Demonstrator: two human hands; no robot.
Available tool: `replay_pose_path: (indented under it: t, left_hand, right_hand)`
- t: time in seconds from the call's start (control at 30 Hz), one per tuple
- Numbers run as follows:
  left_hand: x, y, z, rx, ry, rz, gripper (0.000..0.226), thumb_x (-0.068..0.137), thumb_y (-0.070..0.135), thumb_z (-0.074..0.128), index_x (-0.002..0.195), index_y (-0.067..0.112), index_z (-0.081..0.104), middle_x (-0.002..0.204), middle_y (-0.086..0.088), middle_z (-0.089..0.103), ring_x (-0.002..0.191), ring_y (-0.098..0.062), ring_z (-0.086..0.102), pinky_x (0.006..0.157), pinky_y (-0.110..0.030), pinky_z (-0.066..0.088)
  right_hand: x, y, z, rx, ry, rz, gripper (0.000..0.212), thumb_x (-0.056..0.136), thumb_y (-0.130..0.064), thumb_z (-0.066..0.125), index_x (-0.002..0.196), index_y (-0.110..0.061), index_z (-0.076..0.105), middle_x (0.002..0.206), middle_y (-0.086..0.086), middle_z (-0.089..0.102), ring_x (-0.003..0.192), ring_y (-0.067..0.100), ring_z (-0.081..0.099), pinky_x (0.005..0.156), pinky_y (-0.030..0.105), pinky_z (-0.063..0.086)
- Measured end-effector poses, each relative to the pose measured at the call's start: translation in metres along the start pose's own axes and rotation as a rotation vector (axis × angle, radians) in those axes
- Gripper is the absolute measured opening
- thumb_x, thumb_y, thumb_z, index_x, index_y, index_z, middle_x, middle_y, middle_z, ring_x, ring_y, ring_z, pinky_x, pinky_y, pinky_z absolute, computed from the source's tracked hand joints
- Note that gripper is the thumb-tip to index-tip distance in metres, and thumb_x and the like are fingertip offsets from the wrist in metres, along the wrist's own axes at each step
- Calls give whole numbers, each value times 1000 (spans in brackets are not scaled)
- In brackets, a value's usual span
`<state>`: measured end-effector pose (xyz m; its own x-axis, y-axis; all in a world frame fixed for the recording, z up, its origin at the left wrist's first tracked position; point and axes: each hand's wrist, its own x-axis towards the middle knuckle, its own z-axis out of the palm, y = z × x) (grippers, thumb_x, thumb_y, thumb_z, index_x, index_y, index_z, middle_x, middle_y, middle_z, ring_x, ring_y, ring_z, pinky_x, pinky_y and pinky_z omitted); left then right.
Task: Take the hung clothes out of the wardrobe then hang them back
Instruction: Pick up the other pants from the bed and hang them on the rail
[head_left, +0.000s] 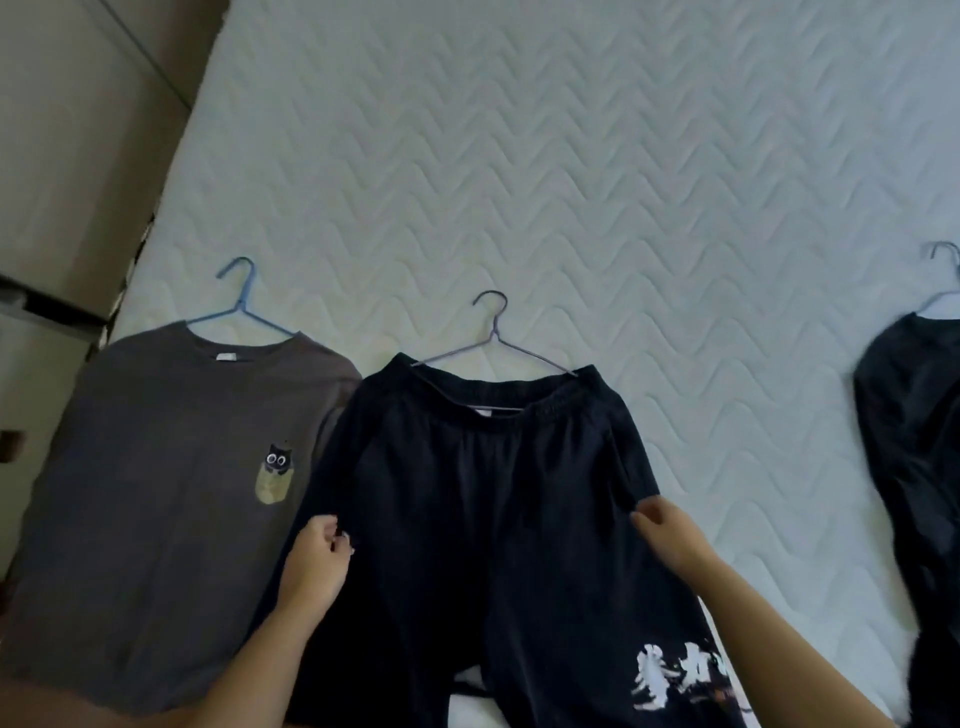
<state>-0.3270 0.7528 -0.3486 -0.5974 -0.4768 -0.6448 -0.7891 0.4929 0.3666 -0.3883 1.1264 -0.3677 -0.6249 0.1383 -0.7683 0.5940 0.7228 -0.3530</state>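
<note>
The black shorts (483, 493) are laid flat on the bed (571, 156), between the two hands. Their waistband lies beyond the fingertips and is threaded on a grey wire hanger (493, 338) whose hook points away from the person. The left hand (317, 556) is curled at the left side seam, where the cloth appears to be pinched. The right hand (667, 527) is closed on the right side seam at about the same height. The two edges seem to be held so that the fabric can be drawn taut and smoothed (or lifted evenly) without the waistband being slipped off the hanger. Just outside the left hand a grey T-shirt (171, 467) is spread on a blue hanger (241, 306), its nearer sleeve overlapped by the shorts. Well apart from the right hand, on its outer side, a dark garment (914, 441) lies on a third hanger (943, 291), only partly in view. All three pieces are judged to be out of the wardrobe and set side by side with hooks free, so that each can be picked up by its hook when rehanging is begun
</note>
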Motion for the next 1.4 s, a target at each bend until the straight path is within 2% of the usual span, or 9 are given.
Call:
replay_pose_path:
  t: [0.07,0.13,0.3,0.47,0.7,0.77,0.93,1.27,1.4]
  left_hand:
    - [38,20,2,14,47,44,36,91,9,45,127,3,45,131,-15,50,80,-3,62,74,-19,47]
    - [78,40,5,67,98,83,36,91,11,46,127,5,46,131,-17,50,108,-20,57,90,-33,45]
    - [157,85,17,131,105,269,45,92,14,47,135,7,38,139,-14,42,129,-29,39,105,-41,33]
    - [200,95,39,231,42,262,49,91,27,47,137,11,35,138,-14,38,123,-32,42,101,-45,38]
    - [206,113,28,845,125,252,36,91,45,41,112,16,50,119,-9,56,113,-28,44,91,-38,34]
    - [198,110,18,756,53,293,37,92,43,42,110,13,50,116,-11,56,109,-30,49,88,-39,37]
    - [121,95,-24,128,10,257,35,86,32,58,110,6,57,115,-13,61,110,-33,55,84,-37,41]
    - [-74,12,-56,15,85,89,20,84,31,61,93,14,58,102,-8,63,99,-29,58,73,-34,41]
    - [-123,-13,-54,78,87,103,35,85,33,59,111,8,58,115,-10,62,107,-29,56,77,-33,42]
  right_hand:
    - [30,-20,-3,0,46,-33,26,89,-17,52,110,-3,53,102,9,58,98,27,56,81,30,38]
    - [65,-37,-7,24,130,-57,33,87,-17,54,116,-1,51,112,16,59,100,29,57,84,33,41]
    - [135,-69,-15,56,236,-58,54,90,-21,52,138,-5,33,138,20,42,124,34,45,102,41,35]
    - [166,-83,-3,-162,218,-33,52,89,-31,54,132,-5,41,132,20,43,120,38,42,100,42,35]
    - [157,-78,1,-141,228,17,41,88,-32,55,110,2,49,114,23,52,106,37,50,81,39,39]
    - [142,-74,-3,-67,240,-17,33,88,-32,55,100,-1,51,106,20,56,94,33,53,72,34,37]
    - [76,-60,-9,103,200,-44,25,88,-30,56,89,-5,50,85,11,58,79,27,52,68,34,36]
    - [-79,-1,3,138,119,-18,19,86,-24,61,93,-8,52,93,14,60,85,25,52,71,33,35]
    - [-122,27,4,114,81,-9,31,86,-23,61,109,-2,55,101,15,61,88,23,50,74,31,34]
